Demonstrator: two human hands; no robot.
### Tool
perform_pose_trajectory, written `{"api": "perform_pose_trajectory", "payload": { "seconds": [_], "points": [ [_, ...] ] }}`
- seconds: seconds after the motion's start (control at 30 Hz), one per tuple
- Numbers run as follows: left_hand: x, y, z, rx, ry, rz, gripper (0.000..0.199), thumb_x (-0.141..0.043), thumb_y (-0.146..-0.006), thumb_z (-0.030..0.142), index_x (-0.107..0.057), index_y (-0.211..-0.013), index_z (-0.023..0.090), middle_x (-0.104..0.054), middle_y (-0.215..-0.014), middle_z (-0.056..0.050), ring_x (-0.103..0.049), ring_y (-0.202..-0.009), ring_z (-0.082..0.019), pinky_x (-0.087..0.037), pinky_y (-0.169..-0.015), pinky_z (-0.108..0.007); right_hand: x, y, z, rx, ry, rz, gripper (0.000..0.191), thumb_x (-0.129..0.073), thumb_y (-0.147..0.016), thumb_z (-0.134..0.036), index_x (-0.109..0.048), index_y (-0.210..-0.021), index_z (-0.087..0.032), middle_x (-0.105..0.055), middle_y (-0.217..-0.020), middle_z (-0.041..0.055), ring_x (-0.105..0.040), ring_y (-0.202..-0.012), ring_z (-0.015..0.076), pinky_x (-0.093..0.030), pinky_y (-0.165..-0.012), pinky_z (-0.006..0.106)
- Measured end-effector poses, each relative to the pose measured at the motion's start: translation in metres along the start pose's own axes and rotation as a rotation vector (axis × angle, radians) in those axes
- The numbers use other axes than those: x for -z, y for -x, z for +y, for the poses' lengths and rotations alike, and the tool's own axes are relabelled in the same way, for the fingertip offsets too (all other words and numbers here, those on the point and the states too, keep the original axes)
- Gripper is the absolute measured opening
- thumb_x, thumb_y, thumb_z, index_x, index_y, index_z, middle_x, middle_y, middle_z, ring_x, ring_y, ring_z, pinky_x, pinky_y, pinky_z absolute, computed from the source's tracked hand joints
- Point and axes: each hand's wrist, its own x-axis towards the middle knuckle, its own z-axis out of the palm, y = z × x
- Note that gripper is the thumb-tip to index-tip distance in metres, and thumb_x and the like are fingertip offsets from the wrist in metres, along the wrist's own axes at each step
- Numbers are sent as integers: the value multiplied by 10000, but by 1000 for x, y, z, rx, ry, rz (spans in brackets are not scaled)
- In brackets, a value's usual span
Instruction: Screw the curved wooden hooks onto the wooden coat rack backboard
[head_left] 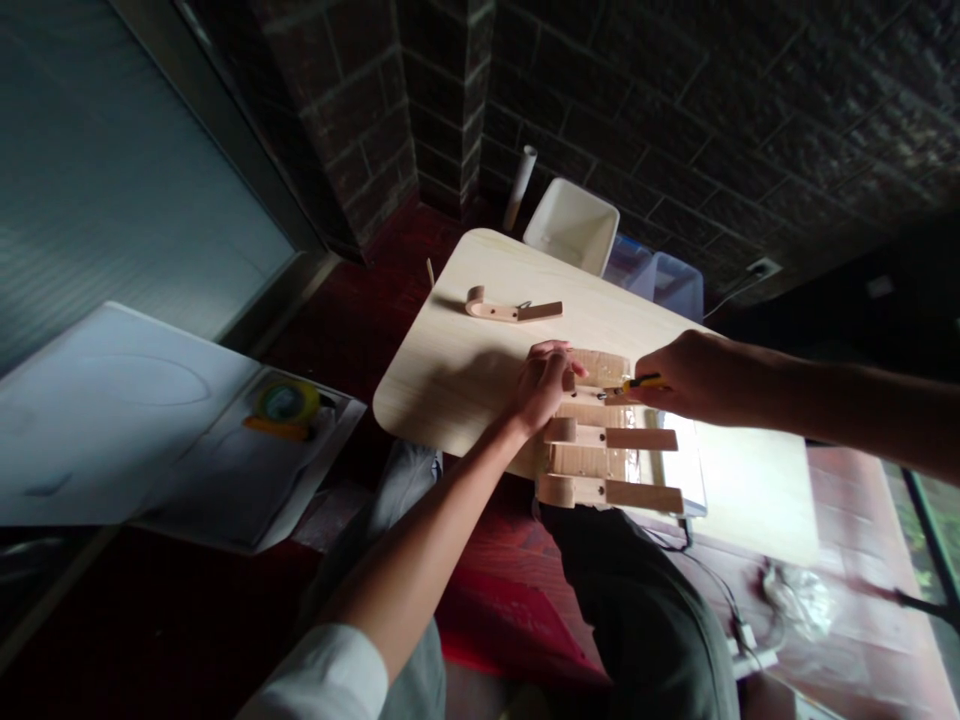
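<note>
My right hand point(673, 374) is closed around a screwdriver point(646, 381) with a yellow and black handle, its shaft pointing left. The screwdriver tip meets a wooden hook point(589, 396) at the far side of a wooden board point(592, 460). My left hand point(550, 375) grips the curled end of that hook, fingers bent around it. Two more wooden hooks lie across the board nearer to me, a middle hook point(577, 434) and a near hook point(592, 491). A separate wooden hook point(514, 310) with a small metal piece lies on the table to the left.
The board rests at the near edge of a pale table point(431, 370). A white device point(684, 465) with a cable lies on its right. Behind stand a white bin point(574, 222) and clear bins point(671, 285). A tape roll point(289, 402) lies in an open white box point(247, 470) at left.
</note>
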Motion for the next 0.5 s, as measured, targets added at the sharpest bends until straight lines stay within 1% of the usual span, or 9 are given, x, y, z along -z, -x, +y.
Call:
{"api": "perform_pose_trajectory", "payload": {
  "seconds": [0.1,0.2,0.27,0.33,0.43,0.5],
  "points": [
    [1,-1,0,-3,-17,-4,553,-263,-1047,343,-714,-748,228,-785,-1003,-53,-569,-1298,-195,-443,-1126,-361,1,3,-7,-48,48,29,255,-574,-959,-356,-729,-904,-161,-681,-684,101,-624,-608,198,-348,-561,300],
    [1,-1,-2,-21,-24,-15,565,-248,-1047,361,-712,-754,227,-783,-999,-58,-558,-1310,-200,-442,-1123,-372,3,7,-10,-56,122,44,234,-618,-920,-311,-695,-1075,-154,-710,-774,119,-657,-657,232,-326,-543,300],
    [1,-1,-4,-37,-23,-26,575,-238,-1045,375,-715,-761,226,-781,-990,-63,-553,-1315,-205,-441,-1119,-383,5,10,-7,5,154,38,285,-652,-885,-243,-651,-1151,-140,-725,-860,127,-676,-722,242,-342,-569,300],
    [1,-2,-5,-45,-25,-28,577,-239,-1041,389,-715,-761,222,-777,-984,-72,-555,-1314,-211,-438,-1119,-392,8,13,0,103,169,42,234,-657,-882,-207,-647,-1109,-151,-727,-892,109,-680,-763,233,-363,-608,301],
    [2,-2,-6,-38,-28,-16,581,-244,-1033,413,-714,-753,219,-771,-1026,-83,-565,-1307,-218,-439,-1121,-396,10,17,13,243,201,97,123,-627,-936,-231,-663,-1047,-191,-714,-860,57,-663,-736,199,-368,-633,299],
    [2,-2,-5,-33,-34,-14,590,-239,-1030,428,-712,-743,219,-767,-1070,-86,-569,-1305,-222,-443,-1118,-396,10,19,19,291,225,141,125,-590,-981,-267,-668,-1052,-201,-700,-839,40,-640,-690,175,-359,-621,292]
  ]
}}
